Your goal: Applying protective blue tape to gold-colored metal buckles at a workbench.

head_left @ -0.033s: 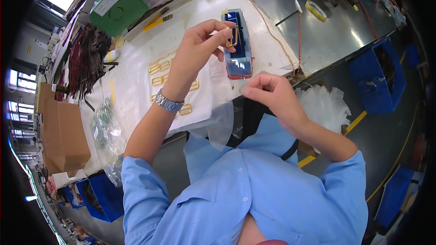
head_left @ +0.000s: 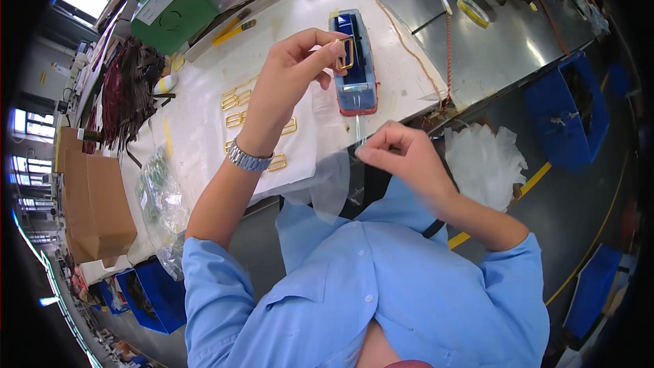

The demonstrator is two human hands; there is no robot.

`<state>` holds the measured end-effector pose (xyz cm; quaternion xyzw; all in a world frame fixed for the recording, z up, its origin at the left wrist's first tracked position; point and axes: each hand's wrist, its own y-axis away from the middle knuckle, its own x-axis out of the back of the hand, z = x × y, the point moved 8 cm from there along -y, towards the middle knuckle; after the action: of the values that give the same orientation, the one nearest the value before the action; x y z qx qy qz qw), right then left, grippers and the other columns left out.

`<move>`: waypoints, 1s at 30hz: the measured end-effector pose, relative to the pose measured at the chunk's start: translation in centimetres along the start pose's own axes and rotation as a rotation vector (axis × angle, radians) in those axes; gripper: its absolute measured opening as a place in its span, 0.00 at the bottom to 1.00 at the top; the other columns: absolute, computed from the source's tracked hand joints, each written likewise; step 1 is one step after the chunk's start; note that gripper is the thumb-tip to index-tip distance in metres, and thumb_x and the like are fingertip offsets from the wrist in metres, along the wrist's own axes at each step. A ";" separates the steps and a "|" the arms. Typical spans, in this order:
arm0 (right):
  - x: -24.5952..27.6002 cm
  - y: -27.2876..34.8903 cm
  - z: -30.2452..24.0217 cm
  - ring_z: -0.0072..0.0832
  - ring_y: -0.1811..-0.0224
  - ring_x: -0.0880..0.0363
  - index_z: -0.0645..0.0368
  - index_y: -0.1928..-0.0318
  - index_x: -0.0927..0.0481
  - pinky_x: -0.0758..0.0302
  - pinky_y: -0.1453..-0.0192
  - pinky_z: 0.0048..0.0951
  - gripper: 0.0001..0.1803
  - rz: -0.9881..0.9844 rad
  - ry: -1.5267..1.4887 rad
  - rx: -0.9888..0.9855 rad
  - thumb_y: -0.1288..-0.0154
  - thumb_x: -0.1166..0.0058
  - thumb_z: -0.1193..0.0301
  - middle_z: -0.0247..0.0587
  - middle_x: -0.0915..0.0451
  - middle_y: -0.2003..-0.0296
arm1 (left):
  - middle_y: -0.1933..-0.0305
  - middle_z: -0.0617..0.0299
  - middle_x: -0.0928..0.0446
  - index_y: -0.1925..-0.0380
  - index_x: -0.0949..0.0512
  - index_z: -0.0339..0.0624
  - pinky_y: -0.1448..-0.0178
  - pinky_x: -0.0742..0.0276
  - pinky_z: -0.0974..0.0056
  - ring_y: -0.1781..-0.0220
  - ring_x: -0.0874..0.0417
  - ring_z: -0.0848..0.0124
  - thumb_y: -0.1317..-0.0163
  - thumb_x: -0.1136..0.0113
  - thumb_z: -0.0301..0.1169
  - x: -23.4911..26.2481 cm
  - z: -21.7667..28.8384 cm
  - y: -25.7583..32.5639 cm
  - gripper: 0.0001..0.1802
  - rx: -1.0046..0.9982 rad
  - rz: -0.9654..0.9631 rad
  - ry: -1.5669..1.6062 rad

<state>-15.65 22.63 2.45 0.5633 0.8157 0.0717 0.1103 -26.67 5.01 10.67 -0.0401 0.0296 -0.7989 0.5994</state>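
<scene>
I see L hand (head_left: pixel 300 71) pinching stiff, light gold buckle (head_left: pixel 345 54) by its rim; R hand (head_left: pixel 402 153) nipping flimsy clear tape (head_left: pixel 359 126) off blue dispenser (head_left: pixel 354 61) on worktop (head_left: pixel 204 129).

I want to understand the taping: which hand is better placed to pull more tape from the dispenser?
Probably the right hand: it already pinches the clear tape strip from the blue dispenser. The left hand holds a gold buckle.

No visible change: left hand (head_left: pixel 289 85) and right hand (head_left: pixel 402 153) as before.
</scene>
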 end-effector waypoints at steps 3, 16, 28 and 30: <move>-2.3 2.7 5.5 0.17 0.55 0.17 0.63 0.58 0.11 0.21 0.44 0.22 0.05 -0.030 -0.256 -0.003 0.26 0.30 0.74 0.31 0.15 0.60 | 0.62 0.67 0.15 0.50 0.11 0.34 0.61 0.25 0.71 0.62 0.20 0.81 0.23 0.30 0.34 0.1 -0.4 3.1 0.13 0.056 -0.005 0.038; -2.6 4.4 7.9 0.24 0.56 0.08 0.67 0.51 0.17 0.13 0.48 0.26 0.06 -0.033 -0.325 -0.009 0.18 0.41 0.76 0.48 0.07 0.56 | 0.65 0.70 0.14 0.57 0.11 0.37 0.60 0.27 0.75 0.66 0.22 0.85 0.26 0.26 0.31 -3.5 -5.9 16.9 0.08 0.435 0.126 0.033; -2.8 5.5 7.8 0.29 0.49 0.06 0.73 0.38 0.16 0.11 0.44 0.28 0.15 0.030 -0.283 -0.016 0.19 0.43 0.78 0.49 0.07 0.53 | 0.65 0.67 0.12 0.59 0.11 0.37 0.58 0.28 0.74 0.65 0.21 0.84 0.25 0.29 0.32 -5.5 -7.8 16.6 0.08 0.473 0.054 0.042; -2.8 5.6 7.7 0.29 0.49 0.06 0.73 0.38 0.16 0.11 0.44 0.28 0.16 0.034 -0.268 -0.016 0.19 0.43 0.78 0.49 0.07 0.53 | 0.69 0.72 0.17 0.59 0.11 0.38 0.64 0.35 0.76 0.68 0.25 0.86 0.26 0.27 0.32 -5.6 -8.1 16.5 0.08 0.473 0.075 0.058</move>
<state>-7.61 21.91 -3.32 0.5809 0.7833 0.0040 0.2213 -10.11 5.78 0.91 0.1255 -0.1400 -0.7615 0.6203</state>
